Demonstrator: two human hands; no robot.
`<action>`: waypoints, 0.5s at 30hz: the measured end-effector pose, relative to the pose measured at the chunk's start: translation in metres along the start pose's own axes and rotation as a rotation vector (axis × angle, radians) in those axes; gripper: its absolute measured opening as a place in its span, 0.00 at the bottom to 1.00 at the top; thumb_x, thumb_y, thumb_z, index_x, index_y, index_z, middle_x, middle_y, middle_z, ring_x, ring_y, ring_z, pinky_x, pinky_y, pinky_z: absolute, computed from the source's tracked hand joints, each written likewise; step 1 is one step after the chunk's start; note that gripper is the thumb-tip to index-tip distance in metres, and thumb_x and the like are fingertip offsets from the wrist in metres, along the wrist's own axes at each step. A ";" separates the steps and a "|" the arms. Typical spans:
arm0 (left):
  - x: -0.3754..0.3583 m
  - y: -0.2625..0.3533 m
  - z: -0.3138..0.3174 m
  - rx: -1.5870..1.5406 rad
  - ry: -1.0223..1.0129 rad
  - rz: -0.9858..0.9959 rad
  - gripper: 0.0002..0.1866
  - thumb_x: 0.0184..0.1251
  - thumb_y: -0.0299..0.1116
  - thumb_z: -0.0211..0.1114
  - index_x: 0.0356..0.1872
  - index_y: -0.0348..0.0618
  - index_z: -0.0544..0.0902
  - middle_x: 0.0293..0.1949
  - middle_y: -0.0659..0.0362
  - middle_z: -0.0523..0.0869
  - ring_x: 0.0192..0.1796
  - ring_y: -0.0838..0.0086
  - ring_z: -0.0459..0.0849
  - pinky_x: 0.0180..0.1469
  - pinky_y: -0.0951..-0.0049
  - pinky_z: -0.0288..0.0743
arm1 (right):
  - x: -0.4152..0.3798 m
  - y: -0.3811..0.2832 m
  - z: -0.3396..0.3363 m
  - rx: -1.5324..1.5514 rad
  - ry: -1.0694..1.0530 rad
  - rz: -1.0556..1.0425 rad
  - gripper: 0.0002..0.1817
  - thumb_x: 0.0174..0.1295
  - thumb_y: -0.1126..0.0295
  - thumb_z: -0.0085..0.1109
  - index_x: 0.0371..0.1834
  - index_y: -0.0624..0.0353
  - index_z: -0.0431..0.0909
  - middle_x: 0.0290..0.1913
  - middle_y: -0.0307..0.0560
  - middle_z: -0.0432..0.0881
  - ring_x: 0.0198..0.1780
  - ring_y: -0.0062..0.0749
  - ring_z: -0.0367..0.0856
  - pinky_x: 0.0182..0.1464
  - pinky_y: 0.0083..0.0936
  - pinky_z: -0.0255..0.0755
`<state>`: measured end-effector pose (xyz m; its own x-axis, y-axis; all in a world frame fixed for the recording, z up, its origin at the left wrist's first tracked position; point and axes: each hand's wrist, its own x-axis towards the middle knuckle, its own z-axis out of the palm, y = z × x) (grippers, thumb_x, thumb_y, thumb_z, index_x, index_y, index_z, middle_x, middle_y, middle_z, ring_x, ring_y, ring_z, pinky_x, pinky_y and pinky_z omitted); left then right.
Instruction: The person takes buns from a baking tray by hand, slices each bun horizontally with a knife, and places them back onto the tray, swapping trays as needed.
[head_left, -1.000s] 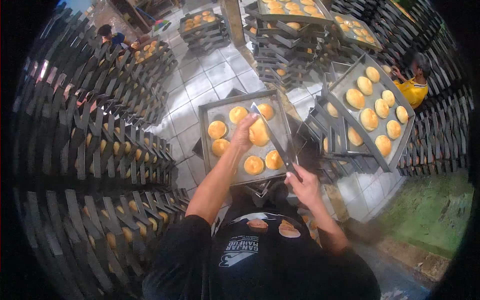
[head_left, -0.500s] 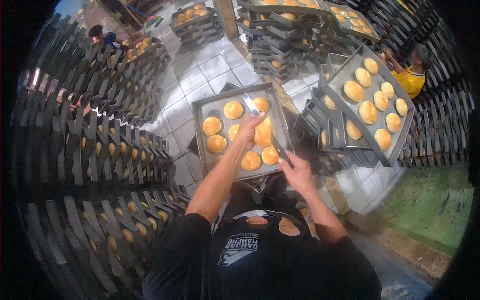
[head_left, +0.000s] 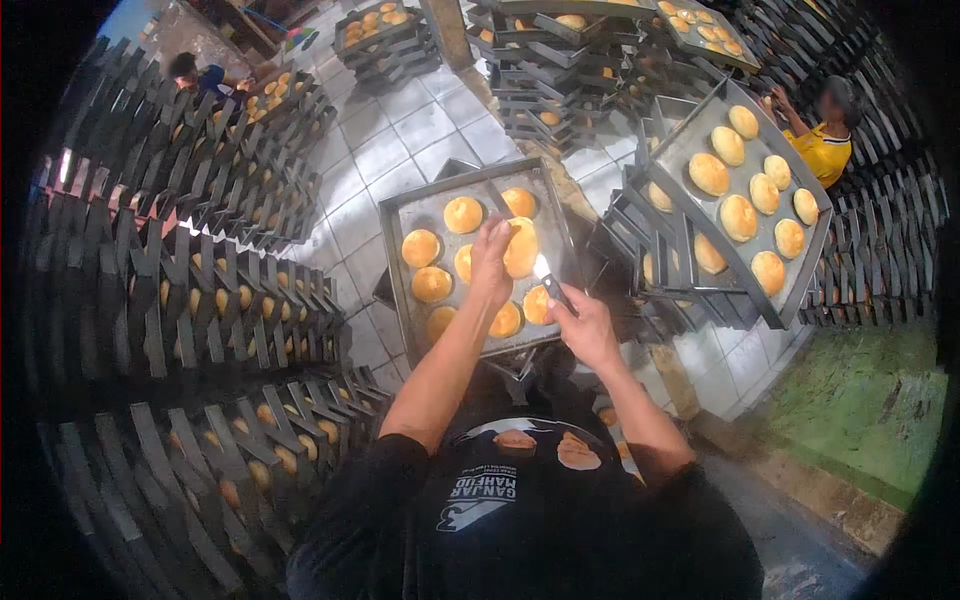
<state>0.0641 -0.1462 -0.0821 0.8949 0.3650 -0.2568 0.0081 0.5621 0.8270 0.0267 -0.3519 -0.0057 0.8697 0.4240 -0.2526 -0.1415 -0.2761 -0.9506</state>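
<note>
Pinching a bun is the job of the left grip [head_left: 489, 258]: its fingers curl round the left side of the round bun [head_left: 521, 248], up over the tray [head_left: 405, 212]. Just right of the left grip, a knife [head_left: 556, 286] slants up along the bun. I cannot tell if any of the blade is inside it. Next comes the right grip [head_left: 584, 326], with its fingers wrapped around the dark knife handle.

The left fingers look close to the blade, so a slip could nick them. Pushing too hard, or a wobbly bun, might cause that. A hard squeeze could squash or tear the bun, because it looks soft. If the left grip went loose, the bun could drop.

More buns [head_left: 420, 247] sit in the tray, round and golden. The held bun looks puffy, golden and a bit shiny on top. Farther right, another tray [head_left: 688, 142] holds plump golden ones too.
</note>
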 end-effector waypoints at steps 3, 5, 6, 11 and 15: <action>0.010 0.017 0.003 -0.082 0.081 -0.045 0.30 0.75 0.48 0.68 0.71 0.46 0.72 0.58 0.56 0.81 0.58 0.66 0.84 0.57 0.57 0.85 | -0.032 0.008 -0.005 -0.104 0.038 -0.028 0.21 0.74 0.64 0.59 0.67 0.59 0.81 0.31 0.34 0.84 0.23 0.12 0.70 0.26 0.18 0.64; 0.010 0.026 0.002 -0.089 0.047 0.003 0.26 0.76 0.48 0.67 0.67 0.46 0.75 0.55 0.58 0.83 0.54 0.67 0.86 0.53 0.57 0.87 | -0.049 0.015 -0.006 -0.148 0.044 -0.031 0.21 0.74 0.64 0.59 0.67 0.59 0.81 0.30 0.34 0.84 0.24 0.12 0.70 0.26 0.17 0.64; 0.012 0.022 0.001 -0.113 0.054 -0.024 0.23 0.77 0.48 0.66 0.62 0.45 0.78 0.52 0.59 0.85 0.53 0.69 0.87 0.54 0.59 0.86 | -0.054 0.017 -0.005 -0.067 0.042 0.054 0.21 0.74 0.66 0.59 0.68 0.59 0.80 0.30 0.34 0.84 0.24 0.12 0.70 0.26 0.17 0.65; -0.001 -0.021 0.021 -0.204 0.096 -0.165 0.21 0.75 0.46 0.70 0.59 0.43 0.81 0.55 0.61 0.84 0.60 0.74 0.80 0.64 0.68 0.73 | -0.009 0.019 0.009 -0.005 0.098 0.085 0.21 0.72 0.63 0.63 0.64 0.63 0.81 0.34 0.48 0.89 0.37 0.23 0.87 0.43 0.28 0.79; 0.014 -0.024 0.019 -0.202 0.169 -0.096 0.19 0.75 0.44 0.69 0.56 0.42 0.81 0.50 0.61 0.85 0.57 0.74 0.81 0.62 0.67 0.75 | -0.001 0.016 0.007 -0.050 0.076 0.089 0.20 0.73 0.64 0.62 0.63 0.62 0.81 0.33 0.48 0.89 0.36 0.26 0.88 0.41 0.29 0.79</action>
<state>0.0855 -0.1690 -0.0961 0.8067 0.4120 -0.4235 -0.0146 0.7304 0.6828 0.0204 -0.3505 -0.0222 0.8886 0.3295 -0.3190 -0.1973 -0.3534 -0.9144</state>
